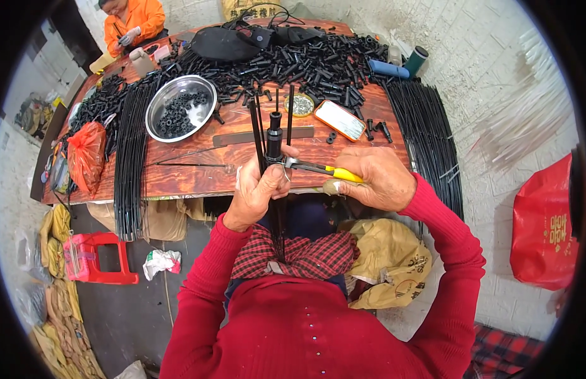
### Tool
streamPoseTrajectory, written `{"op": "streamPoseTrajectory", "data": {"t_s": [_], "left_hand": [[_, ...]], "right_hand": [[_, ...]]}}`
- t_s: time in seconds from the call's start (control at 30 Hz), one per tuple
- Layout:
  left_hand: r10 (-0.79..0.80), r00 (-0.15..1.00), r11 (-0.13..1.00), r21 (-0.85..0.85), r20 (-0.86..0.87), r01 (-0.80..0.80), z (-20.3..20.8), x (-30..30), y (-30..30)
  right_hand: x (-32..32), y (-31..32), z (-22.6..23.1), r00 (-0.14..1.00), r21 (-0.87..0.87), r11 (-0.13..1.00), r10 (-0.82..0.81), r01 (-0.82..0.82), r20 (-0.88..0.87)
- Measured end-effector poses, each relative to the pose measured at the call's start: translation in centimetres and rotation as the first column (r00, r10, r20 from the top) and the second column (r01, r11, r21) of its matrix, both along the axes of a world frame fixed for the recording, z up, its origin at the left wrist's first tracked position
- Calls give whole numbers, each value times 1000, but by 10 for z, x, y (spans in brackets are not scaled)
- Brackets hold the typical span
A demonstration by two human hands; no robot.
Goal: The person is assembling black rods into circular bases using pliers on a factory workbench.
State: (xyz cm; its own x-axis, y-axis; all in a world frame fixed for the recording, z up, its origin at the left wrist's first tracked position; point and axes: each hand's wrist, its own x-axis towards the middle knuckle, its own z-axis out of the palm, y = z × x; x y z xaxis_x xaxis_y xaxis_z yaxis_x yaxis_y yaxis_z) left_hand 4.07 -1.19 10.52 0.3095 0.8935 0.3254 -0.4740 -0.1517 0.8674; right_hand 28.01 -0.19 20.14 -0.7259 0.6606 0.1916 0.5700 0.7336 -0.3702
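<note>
My left hand [261,189] is closed round a black stepped tubular fitting [275,140] that stands upright. Thin black rods [255,126] rise beside it, and more hang below the hand toward my lap. In my closed right hand [375,177] are pliers [345,174] with a yellow handle. Their metal jaws touch the lower part of the fitting, beside my left thumb. A thin wire appears to be at the jaws; its exact path is too small to tell. White tape or cloth wraps some of my fingers.
On the wooden table [198,151] lie a heap of black tubes [305,63], a steel bowl of black rings [204,85], a phone [340,120], a round tin [299,105] and rod bundles [425,132]. A person in orange [138,25] works across it. A red stool [100,259] stands left.
</note>
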Motion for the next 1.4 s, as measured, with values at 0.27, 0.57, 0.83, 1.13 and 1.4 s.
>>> {"op": "streamPoseTrajectory", "data": {"t_s": [0.27, 0.57, 0.83, 1.13, 1.4], "left_hand": [[-35, 994, 997, -62, 107, 41, -4, -2, -1], [-119, 971, 991, -34, 209, 129, -8, -3, 3], [-183, 939, 977, -52, 291, 207, -11, -5, 6], [-170, 945, 977, -78, 280, 199, -10, -4, 6], [-61, 980, 995, -71, 188, 75, -11, -7, 7]], "right_hand": [[-10, -1, -42, 972, -110, 994, -3, -24, -234], [-23, -4, -81, 919, -67, 998, -17, -11, -393], [-33, -4, -99, 866, -2, 1000, -3, 2, -500], [-32, 8, -96, 919, 293, 952, 31, 93, -394], [-25, 3, -73, 965, 405, 909, 10, 100, -261]]}}
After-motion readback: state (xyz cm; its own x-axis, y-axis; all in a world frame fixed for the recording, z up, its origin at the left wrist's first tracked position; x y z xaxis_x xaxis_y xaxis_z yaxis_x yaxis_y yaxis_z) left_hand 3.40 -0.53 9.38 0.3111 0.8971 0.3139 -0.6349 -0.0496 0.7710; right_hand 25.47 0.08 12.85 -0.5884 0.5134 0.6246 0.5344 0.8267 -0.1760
